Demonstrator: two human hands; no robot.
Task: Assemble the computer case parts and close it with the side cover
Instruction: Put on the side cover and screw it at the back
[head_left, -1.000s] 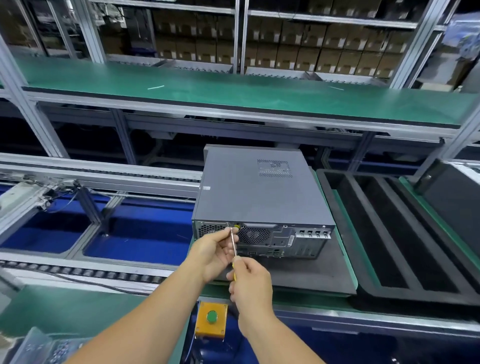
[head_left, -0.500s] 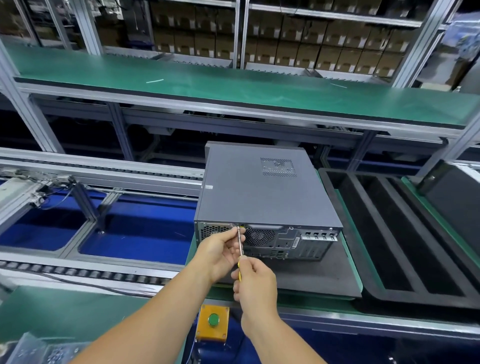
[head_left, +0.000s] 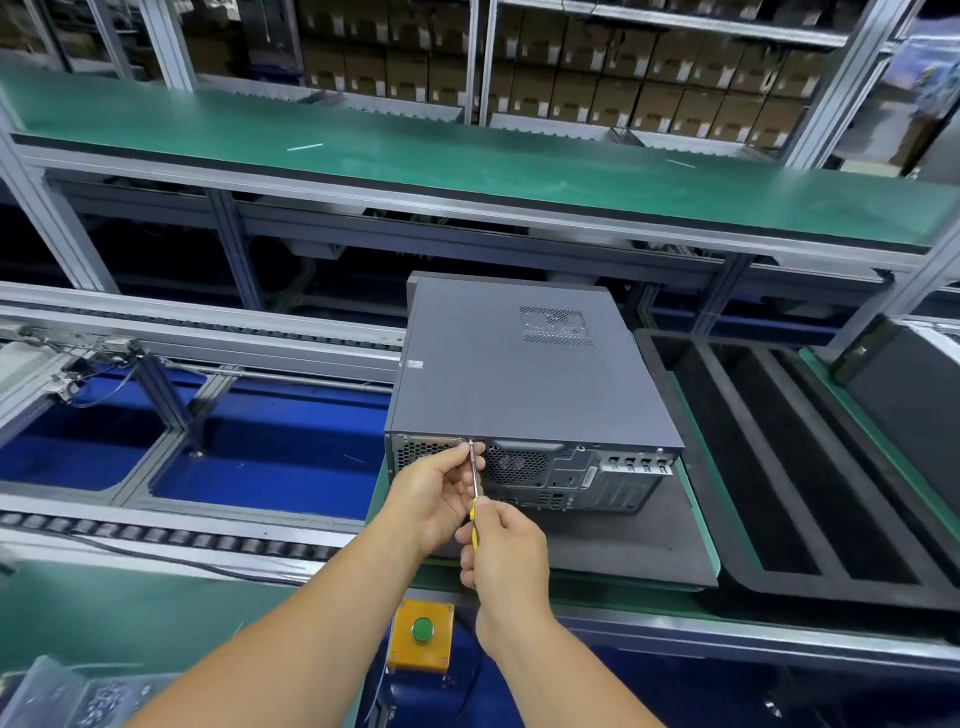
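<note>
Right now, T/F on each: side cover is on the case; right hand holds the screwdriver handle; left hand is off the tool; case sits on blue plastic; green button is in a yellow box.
1. The side cover is on the computer case. True.
2. The right hand grips the screwdriver by its handle. True.
3. The left hand is off the tool. False: its fingers pinch the shaft near the tip.
4. The case sits on blue plastic. False: it sits on a dark foam pad.
5. The green button sits in a yellow box. True.
</note>
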